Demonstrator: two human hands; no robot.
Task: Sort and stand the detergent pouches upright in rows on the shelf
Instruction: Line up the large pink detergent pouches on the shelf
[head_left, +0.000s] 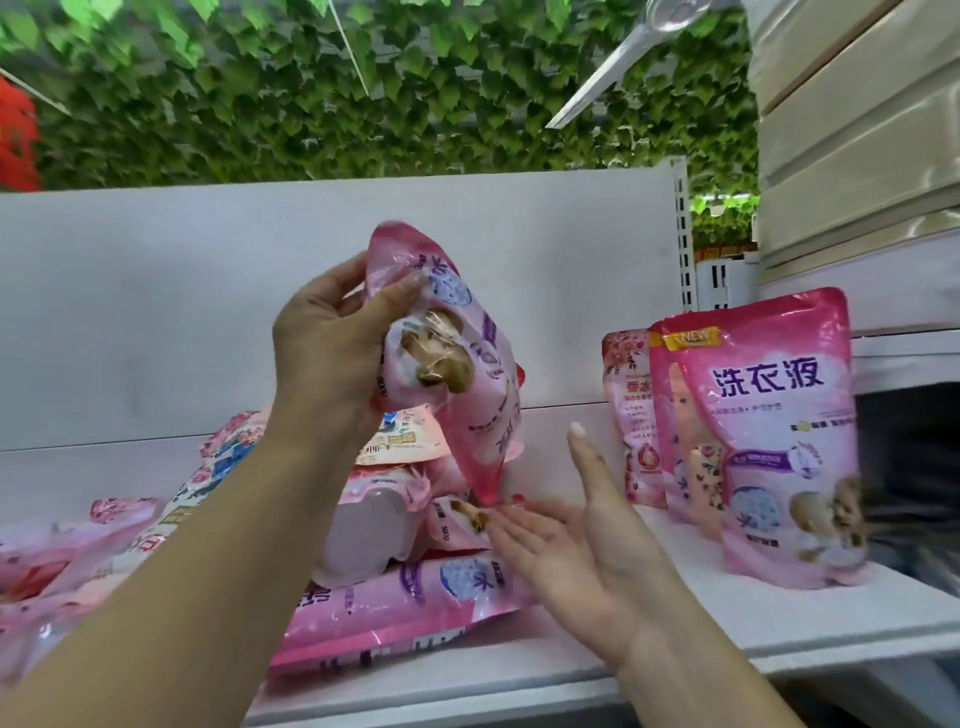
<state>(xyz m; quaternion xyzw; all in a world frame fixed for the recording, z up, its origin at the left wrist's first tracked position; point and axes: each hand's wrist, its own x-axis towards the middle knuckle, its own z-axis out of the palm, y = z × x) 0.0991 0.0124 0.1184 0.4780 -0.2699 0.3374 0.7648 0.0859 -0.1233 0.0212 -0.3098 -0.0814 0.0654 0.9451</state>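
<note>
My left hand (332, 353) grips a pink detergent pouch (467, 364) by one end and holds it up above the shelf, hanging upside down and tilted. Below it my right hand (566, 540) is spread palm up, fingers straight, near the pouch's lower tip. A heap of pink pouches (374, 561) lies flat on the white shelf (649, 634) at left and centre. At the right three pouches stand upright in a row, the front one (774, 457) pink with blue characters, a paler one (631, 415) at the back.
The shelf's white back panel (156, 312) rises behind the heap. A slotted upright post (683, 244) and cream stacked boxes (857, 130) stand at the right. Green artificial leaves and a fan blade (613, 67) hang overhead. Bare shelf shows between heap and row.
</note>
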